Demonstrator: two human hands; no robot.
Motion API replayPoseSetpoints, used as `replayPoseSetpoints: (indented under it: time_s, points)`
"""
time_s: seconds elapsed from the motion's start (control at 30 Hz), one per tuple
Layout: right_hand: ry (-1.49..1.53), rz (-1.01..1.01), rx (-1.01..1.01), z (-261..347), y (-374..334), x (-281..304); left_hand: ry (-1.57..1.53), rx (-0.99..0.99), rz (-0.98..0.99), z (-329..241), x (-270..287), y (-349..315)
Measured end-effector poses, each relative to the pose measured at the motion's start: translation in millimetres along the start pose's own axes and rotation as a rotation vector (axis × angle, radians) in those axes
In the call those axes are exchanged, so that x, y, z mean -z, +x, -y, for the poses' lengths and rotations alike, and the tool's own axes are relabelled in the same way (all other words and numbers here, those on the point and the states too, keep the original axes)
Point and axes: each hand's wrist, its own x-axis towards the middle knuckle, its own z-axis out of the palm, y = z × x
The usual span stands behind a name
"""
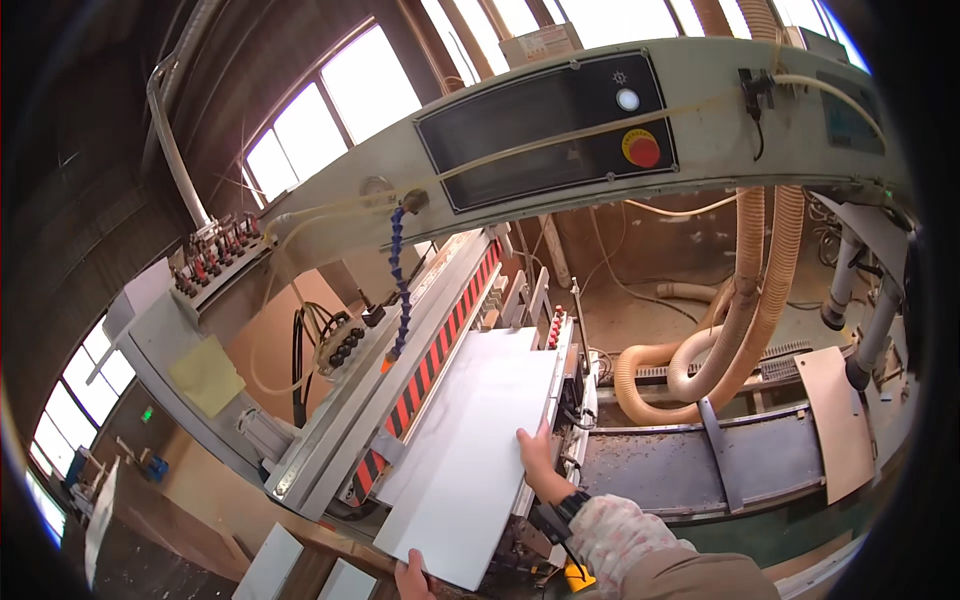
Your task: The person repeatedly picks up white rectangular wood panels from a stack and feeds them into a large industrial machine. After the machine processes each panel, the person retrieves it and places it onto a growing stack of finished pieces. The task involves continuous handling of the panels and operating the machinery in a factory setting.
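A long white panel [480, 440] lies at a slant on the machine bed, its near end toward me. My right hand [540, 466] grips its right edge, with the thumb on top and the other fingers mostly hidden below. My left hand [412, 577] is closed on the near end by the left corner; only part of it shows at the lower edge of the picture. Under and beyond this panel, a second pale panel [515, 340] with faint grey veining shows at the far end and along the left side.
A beam with red-and-black striping [430, 385] runs along the panels' left. Overhead spans a grey arm with a red emergency button [641, 149]. Ribbed hoses [750, 300] hang at right, above a dusty grey bed [650, 470]. Small white boards [270, 565] stand at lower left.
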Motion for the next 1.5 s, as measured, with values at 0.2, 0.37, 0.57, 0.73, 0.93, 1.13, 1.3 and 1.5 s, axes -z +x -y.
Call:
replayPoseSetpoints:
  time_s: [0.2, 0.37, 0.57, 0.73, 0.93, 1.13, 1.3, 1.5]
  points:
    - [-0.278, -0.053, 0.232, -41.6, 71.9, -35.2, -0.415, 0.545, -0.018, -11.6, -26.1, 52.1]
    - [-0.538, -0.11, 0.18, -38.7, 82.5, -52.2, -0.604, 0.533, 0.19, 31.2, -27.7, 78.0]
    - [-0.565, -0.106, 0.232, -71.0, 128.2, -49.1, -0.621, 0.636, 0.093, 2.0, -38.4, 85.4]
    - [0.129, 0.072, -0.031, -24.1, 86.2, -46.8, -0.603, 0.572, 0.196, 34.3, -54.3, 89.7]
    - [-0.179, 0.228, 0.319, 40.1, -2.8, 0.8, -0.206, 0.322, -0.019, 51.2, -69.6, 66.5]
    - [-0.387, 0.357, 0.171, -43.3, -30.3, -13.2, -0.41, 0.442, 0.105, 18.1, -62.2, 70.7]
    - [-0.392, 0.313, 0.17, -61.5, -23.1, -14.4, -0.555, 0.418, 0.147, 24.8, -55.4, 67.8]
    - [-0.278, 0.276, 0.248, -87.4, 5.6, -21.0, -0.918, 0.524, 0.288, 43.0, -19.6, 70.3]
